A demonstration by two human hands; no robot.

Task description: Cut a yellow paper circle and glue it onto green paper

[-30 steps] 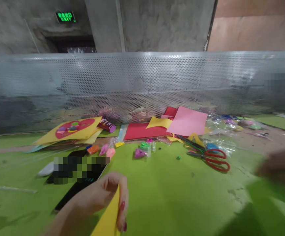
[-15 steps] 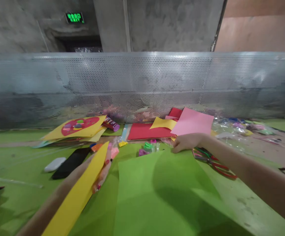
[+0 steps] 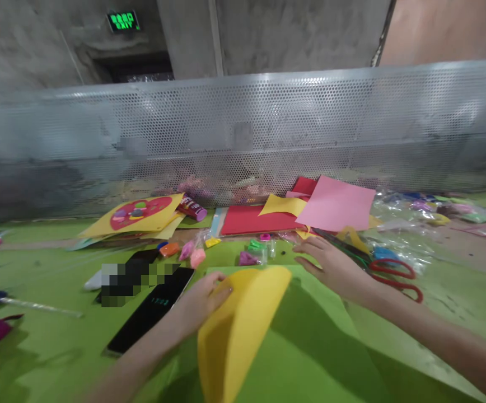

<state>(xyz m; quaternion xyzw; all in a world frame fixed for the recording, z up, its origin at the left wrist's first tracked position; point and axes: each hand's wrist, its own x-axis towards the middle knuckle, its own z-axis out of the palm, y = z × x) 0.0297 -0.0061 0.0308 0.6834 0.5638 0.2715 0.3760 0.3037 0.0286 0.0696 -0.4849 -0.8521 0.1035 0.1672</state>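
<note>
The person's two hands are working apart from each other over the green surface. The left hand is pinching the far left edge of a yellow paper, which is bending in a curved fold above a green sheet at the near middle. The right hand is staying unclenched by the sheet's far edge, thumb and fingers parting; I can't tell whether it is touching it. Red-handled scissors are lying just right of that hand, while a black phone is lying left of the other. Farther off, a pink sheet is overlapping red paper
</note>
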